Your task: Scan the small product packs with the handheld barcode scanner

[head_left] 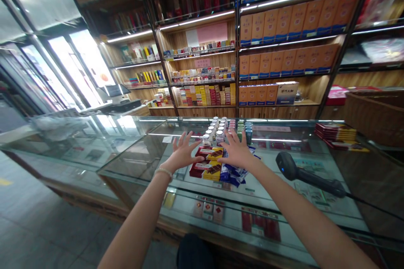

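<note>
Both arms reach forward over a glass counter. My left hand (pixel 183 152) has its fingers spread, just left of stacked red and yellow chocolate bars (pixel 206 164). On the other side, my right hand (pixel 236 151) is spread too, over blue and white packets (pixel 232 173) that lie beside the bars. Neither hand holds anything; whether the fingertips touch the goods I cannot tell. Behind the bars stand two rows of small white-lidded jars (pixel 219 135). Right of them are rows of pink, green and blue containers (pixel 248 133), partly hidden by my right hand.
A black handheld barcode scanner (pixel 303 172) with a cord lies on the counter's right. More chocolate bars (pixel 339 134) are stacked near a brown basket (pixel 375 113). The glass display counter (pixel 132 176) has a front edge close to me. Tall shelves of boxes (pixel 284 61) stand behind.
</note>
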`<state>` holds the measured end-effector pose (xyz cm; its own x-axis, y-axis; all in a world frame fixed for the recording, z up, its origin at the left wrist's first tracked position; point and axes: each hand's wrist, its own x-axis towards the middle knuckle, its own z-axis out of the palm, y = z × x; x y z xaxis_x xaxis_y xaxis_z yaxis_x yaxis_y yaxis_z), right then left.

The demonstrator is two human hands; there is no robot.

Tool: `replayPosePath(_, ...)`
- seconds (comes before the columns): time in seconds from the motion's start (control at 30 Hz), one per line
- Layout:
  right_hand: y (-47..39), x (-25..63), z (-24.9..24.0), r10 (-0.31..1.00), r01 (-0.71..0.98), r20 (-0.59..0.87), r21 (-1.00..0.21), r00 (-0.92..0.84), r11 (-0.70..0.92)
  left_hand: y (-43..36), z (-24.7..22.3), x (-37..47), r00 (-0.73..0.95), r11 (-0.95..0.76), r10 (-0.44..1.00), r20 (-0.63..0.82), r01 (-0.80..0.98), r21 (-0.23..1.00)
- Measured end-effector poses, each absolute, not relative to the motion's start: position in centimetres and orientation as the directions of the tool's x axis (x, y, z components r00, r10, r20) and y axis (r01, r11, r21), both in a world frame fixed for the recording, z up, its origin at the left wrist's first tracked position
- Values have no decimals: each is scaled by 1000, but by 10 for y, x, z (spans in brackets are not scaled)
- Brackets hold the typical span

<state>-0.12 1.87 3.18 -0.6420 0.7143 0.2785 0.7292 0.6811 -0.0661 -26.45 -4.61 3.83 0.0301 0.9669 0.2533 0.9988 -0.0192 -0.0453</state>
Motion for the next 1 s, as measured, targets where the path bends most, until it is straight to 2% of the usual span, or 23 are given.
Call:
replayPosePath(0.6, 36, -9, 35, 699, 697, 143, -77, -700, 713, -23, 47, -274, 81, -78, 995, 50, 996, -53)
replayPosePath(0.77, 39, -10, 33, 704, 697, 111, -99, -701, 710, -18, 48, -275, 94, -92, 994, 59, 995, -50)
replayPosePath(1.0, 39, -11, 35, 685, 682, 211, -98, -698, 725, -25, 54, -271, 109, -98, 978, 176, 993, -65)
